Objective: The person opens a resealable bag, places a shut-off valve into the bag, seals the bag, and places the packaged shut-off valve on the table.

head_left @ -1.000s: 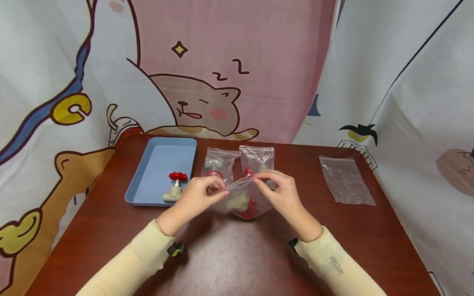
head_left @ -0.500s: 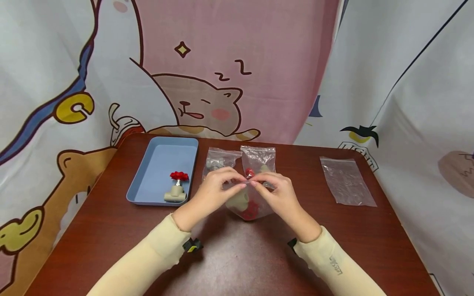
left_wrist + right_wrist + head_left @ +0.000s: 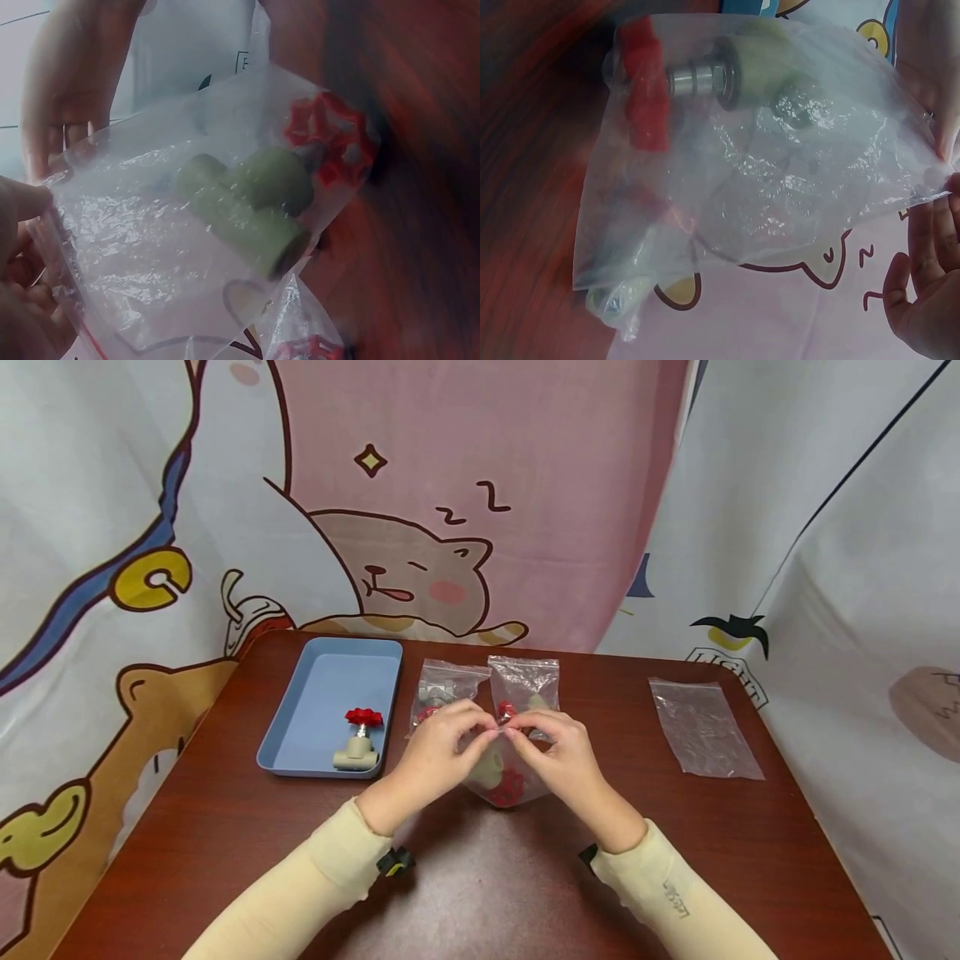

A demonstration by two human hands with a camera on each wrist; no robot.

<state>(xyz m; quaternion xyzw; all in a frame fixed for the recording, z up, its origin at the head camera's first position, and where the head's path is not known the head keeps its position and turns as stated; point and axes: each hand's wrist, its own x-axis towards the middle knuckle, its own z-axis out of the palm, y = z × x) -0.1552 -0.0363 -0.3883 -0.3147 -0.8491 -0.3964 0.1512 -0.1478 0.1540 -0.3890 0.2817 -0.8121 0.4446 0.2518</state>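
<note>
A clear zip bag (image 3: 120, 255) hangs upright between my two hands in the head view, its lower corner close to the table. Inside it is a stop valve (image 3: 240, 206) with a grey-green tee body, a metal stem and a red handwheel (image 3: 334, 135). My left hand (image 3: 438, 747) pinches the bag's top edge between thumb and forefinger. Right beside it, my right hand (image 3: 558, 750) pinches the same edge, and the fingertips of both hands nearly meet. The right wrist view shows the valve lying sideways low in the bag, away from the pinched edge.
A blue tray (image 3: 307, 693) at the left holds another red-handled valve (image 3: 358, 743). Behind my hands lie two bagged fittings, a left bag (image 3: 442, 681) and a right bag (image 3: 525, 672). A flat plastic bag (image 3: 705, 731) lies at the right of the brown table (image 3: 712, 852).
My left hand has slid right along the bag's top edge, from its left part to beside my right hand. Over the last half second both hands have barely moved.
</note>
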